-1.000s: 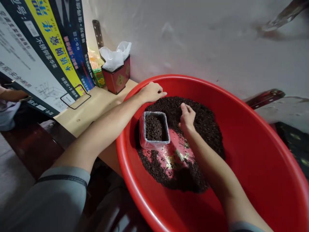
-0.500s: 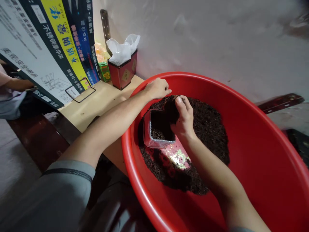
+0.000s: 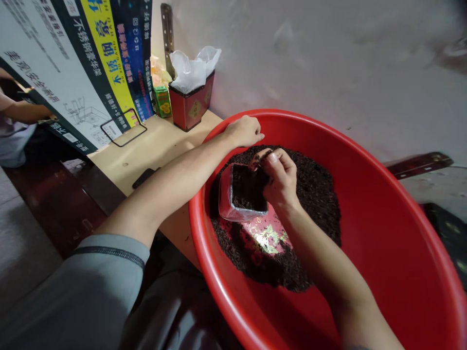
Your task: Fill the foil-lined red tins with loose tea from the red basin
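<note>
A big red plastic basin (image 3: 383, 204) holds a heap of dark loose tea leaves (image 3: 314, 189). A small red foil-lined box (image 3: 233, 210) stands in the leaves, partly filled. My right hand (image 3: 279, 177) hovers over the box's right edge, fingers cupped around a handful of tea leaves. My left hand (image 3: 243, 131) rests curled on the basin's far left rim, fingers bent over the edge.
A red box with a white plastic liner (image 3: 193, 95) and a small green carton (image 3: 162, 101) stand on the tan tabletop (image 3: 153, 150) by the wall. A printed poster board (image 3: 83, 63) leans at left. Another person's arm (image 3: 22, 112) shows at far left.
My right hand scooped tea leaves from the heap and brought them over the small box. The left hand stayed on the rim.
</note>
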The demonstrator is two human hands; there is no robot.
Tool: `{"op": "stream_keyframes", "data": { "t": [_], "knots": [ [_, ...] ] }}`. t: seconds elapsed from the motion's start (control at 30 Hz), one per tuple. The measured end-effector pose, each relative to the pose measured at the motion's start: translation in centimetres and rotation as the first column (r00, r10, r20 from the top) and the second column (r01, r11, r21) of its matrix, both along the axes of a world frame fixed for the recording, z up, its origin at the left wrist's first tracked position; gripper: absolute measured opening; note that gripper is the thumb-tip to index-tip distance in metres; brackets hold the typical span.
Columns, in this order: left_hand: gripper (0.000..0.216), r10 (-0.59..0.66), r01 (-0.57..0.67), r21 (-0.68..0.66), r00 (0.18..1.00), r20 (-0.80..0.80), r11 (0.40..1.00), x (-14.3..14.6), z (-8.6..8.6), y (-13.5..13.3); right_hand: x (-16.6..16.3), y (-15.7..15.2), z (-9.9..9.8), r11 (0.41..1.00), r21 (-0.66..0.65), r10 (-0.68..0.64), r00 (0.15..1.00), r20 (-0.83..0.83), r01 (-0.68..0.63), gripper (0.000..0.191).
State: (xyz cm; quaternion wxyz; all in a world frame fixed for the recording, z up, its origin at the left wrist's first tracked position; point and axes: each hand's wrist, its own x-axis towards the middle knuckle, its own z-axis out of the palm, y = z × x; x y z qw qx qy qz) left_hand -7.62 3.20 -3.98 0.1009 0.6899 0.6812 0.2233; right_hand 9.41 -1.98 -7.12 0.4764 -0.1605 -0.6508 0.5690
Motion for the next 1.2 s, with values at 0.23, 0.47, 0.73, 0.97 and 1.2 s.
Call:
{"op": "stream_keyframes", "data": {
  "t": [0.23, 0.47, 0.73, 0.97, 1.2],
  "knots": [
    [0.025, 0.003, -0.003, 0.025, 1.0, 0.02, 1.0, -0.1, -0.3, 0.2, 2.4, 2.5, 2.4, 0.976, 0.126, 0.152, 0.972, 0.181, -0.176, 0.061],
    [0.022, -0.021, 0.021, 0.029, 1.0, 0.006, 0.999, -0.4, -0.7, 0.7, 7.7, 9.2, -4.2, 0.861, 0.345, -0.498, 0.758, 0.423, 0.373, 0.059],
    [0.021, -0.084, 0.083, 0.046, 0.996, 0.008, 0.995, -0.6, -1.1, 1.4, 11.0, 7.4, -14.1, 0.704, 0.703, -0.707, -0.005, 0.707, -0.099, 0.068],
    [0.016, -0.134, 0.131, 0.053, 0.99, 0.047, 0.99, -0.8, -1.6, 1.9, 9.2, 7.5, -13.6, 0.75, 0.647, -0.657, -0.033, 0.753, -0.138, 0.06],
    [0.017, -0.131, 0.129, 0.028, 0.99, 0.051, 0.991, -0.7, -1.3, 1.6, 8.6, 7.1, -12.7, 0.8, 0.594, -0.599, -0.051, 0.799, -0.086, 0.052]
  ]
}}
